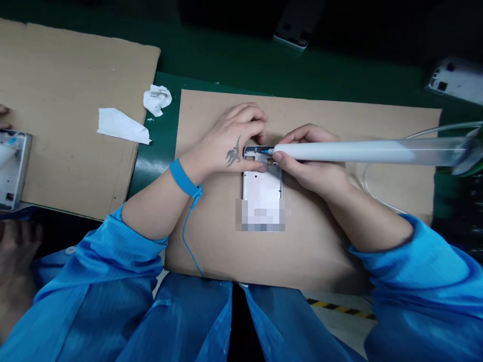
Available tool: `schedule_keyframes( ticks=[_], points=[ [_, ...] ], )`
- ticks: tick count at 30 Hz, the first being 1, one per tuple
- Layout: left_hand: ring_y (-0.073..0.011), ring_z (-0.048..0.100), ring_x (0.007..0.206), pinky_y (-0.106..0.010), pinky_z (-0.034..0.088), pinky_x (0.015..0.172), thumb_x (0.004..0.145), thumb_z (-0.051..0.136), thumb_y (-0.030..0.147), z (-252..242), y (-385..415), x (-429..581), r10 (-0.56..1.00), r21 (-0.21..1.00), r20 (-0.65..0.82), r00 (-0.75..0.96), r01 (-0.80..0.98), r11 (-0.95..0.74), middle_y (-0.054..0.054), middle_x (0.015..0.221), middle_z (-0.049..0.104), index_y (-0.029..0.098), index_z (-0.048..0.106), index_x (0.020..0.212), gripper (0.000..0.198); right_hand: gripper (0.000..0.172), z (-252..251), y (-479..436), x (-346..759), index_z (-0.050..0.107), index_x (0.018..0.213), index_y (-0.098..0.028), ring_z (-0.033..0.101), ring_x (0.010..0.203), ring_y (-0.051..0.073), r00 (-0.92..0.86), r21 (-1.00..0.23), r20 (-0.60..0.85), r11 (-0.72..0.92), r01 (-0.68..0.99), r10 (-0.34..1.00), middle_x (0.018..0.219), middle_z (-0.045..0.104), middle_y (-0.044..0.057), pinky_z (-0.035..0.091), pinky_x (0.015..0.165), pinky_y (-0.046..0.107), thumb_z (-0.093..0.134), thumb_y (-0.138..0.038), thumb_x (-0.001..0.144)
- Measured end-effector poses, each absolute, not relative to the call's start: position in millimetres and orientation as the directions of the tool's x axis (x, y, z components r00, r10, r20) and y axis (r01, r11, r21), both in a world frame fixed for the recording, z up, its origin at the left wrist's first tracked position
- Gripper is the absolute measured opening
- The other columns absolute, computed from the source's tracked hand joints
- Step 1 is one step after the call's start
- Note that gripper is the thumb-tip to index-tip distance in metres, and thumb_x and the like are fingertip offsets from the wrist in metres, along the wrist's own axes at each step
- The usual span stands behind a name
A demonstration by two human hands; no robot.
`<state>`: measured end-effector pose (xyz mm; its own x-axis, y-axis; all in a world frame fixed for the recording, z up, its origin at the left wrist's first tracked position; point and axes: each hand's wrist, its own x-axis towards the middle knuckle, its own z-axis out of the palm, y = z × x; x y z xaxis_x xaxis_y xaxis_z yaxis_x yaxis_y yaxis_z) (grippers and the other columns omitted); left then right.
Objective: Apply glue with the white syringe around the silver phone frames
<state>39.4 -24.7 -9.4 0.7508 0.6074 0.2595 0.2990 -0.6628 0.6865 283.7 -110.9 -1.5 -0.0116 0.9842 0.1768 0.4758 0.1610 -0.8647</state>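
Note:
A metal phone frame lies on the cardboard sheet before me; its lower end is blurred out. My left hand grips its upper left part, the thumb laid across the face and the fingers curled by the top edge. In my right hand is a dispensing syringe filled with white material, held nearly level. Its blue needle tip is at the top of the frame, close to my left thumb; whether it touches cannot be told. A clear hose runs by the syringe's rear end.
Crumpled white tissue and a flat white paper piece lie to the left. Other phone frames rest at the back and far right. Another person's hand and a phone frame show at the left. A blue wrist strap's cord hangs down.

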Motion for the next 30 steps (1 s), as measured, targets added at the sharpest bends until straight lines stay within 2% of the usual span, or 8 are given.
schedule_keyframes(
  ticks=[7, 14, 18, 25, 30],
  points=[
    [-0.0455, 0.054, 0.155, -0.067, 0.042, 0.133, 0.08, 0.097, 0.067, -9.1, -25.4, 39.9, 0.607, 0.681, 0.268, 0.748, 0.298, -0.668, -0.012, 0.147, 0.07, 0.027, 0.073, 0.105, 0.053, 0.046, -0.4, -110.3, 285.0, 0.073, 0.091, -0.028, 0.071, 0.072, 0.023, -0.028, -0.861, 0.165, 0.158, 0.484, 0.986, 0.085, 0.078, 0.004, 0.059, 0.063, 0.04, 0.099, -0.064, 0.079],
    [-0.0459, 0.05, 0.16, -0.069, 0.04, 0.136, 0.079, 0.097, 0.071, -7.6, -25.3, 38.7, 0.611, 0.696, 0.252, 0.751, 0.298, -0.653, -0.012, 0.149, 0.07, 0.028, 0.072, 0.099, 0.054, 0.034, 0.9, -110.5, 283.0, 0.073, 0.09, -0.027, 0.07, 0.069, 0.022, -0.024, -0.855, 0.171, 0.16, 0.493, 0.985, 0.083, 0.077, 0.003, 0.056, 0.06, 0.038, 0.094, -0.053, 0.082],
    [-0.0457, 0.051, 0.16, -0.069, 0.039, 0.137, 0.079, 0.099, 0.067, -7.0, -25.7, 38.8, 0.615, 0.684, 0.246, 0.749, 0.315, -0.658, -0.013, 0.152, 0.069, 0.027, 0.072, 0.1, 0.052, 0.028, 0.7, -110.1, 283.2, 0.074, 0.09, -0.028, 0.069, 0.069, 0.023, -0.026, -0.86, 0.164, 0.155, 0.486, 0.986, 0.083, 0.077, 0.003, 0.056, 0.06, 0.039, 0.093, -0.047, 0.082],
    [-0.0452, 0.051, 0.161, -0.068, 0.04, 0.137, 0.078, 0.1, 0.064, -3.7, -27.4, 39.8, 0.623, 0.681, 0.22, 0.751, 0.339, -0.649, -0.012, 0.152, 0.07, 0.028, 0.072, 0.1, 0.051, 0.042, 0.5, -110.6, 285.2, 0.072, 0.09, -0.028, 0.071, 0.069, 0.024, -0.017, -0.862, 0.152, 0.141, 0.487, 0.988, 0.083, 0.077, 0.004, 0.058, 0.06, 0.04, 0.098, -0.059, 0.08],
    [-0.0443, 0.052, 0.159, -0.067, 0.041, 0.136, 0.077, 0.1, 0.067, -2.9, -26.9, 40.2, 0.625, 0.683, 0.216, 0.751, 0.341, -0.646, -0.012, 0.151, 0.07, 0.028, 0.072, 0.1, 0.053, 0.046, 1.5, -110.5, 286.0, 0.072, 0.09, -0.028, 0.072, 0.071, 0.024, -0.019, -0.863, 0.134, 0.126, 0.489, 0.991, 0.086, 0.079, 0.004, 0.059, 0.062, 0.04, 0.1, -0.062, 0.078]
  ],
)
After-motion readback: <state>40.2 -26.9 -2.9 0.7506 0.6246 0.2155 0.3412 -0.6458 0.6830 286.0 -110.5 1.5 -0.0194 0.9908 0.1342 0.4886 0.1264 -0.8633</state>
